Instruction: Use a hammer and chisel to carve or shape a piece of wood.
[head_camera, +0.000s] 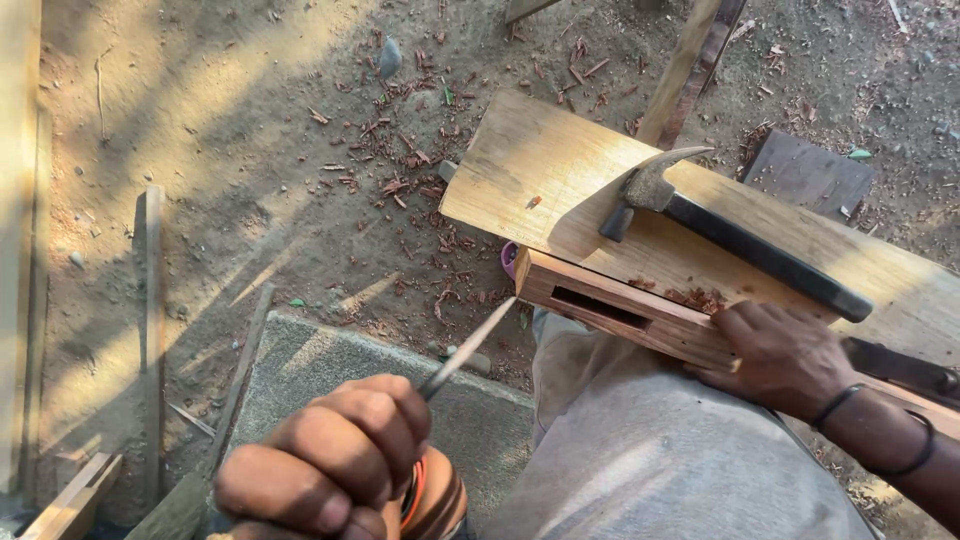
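The left hand (330, 470) is gripping a chisel (455, 365) in a closed fist, its blade pointing toward the mortised wood block (620, 315). The right hand (785, 360) is pressing that block against the bench (560, 170), beside a hammer (730, 235).

I see strong, warm daylight, low and slanting, with streaks across the dirt ground (200, 150) running from upper right toward lower left. The upper left of the frame is brightest and a little washed out; the left edge nearly glares. The pale plank (560, 170) right of centre glows evenly, and the hammer (740, 235) on it drops a short, crisp shadow. Lower centre lies in shade. My left hand (330, 465) at the bottom edge looks soft, too close to be in focus; the ground and plank are sharp. Straight edges bow slightly near the borders.
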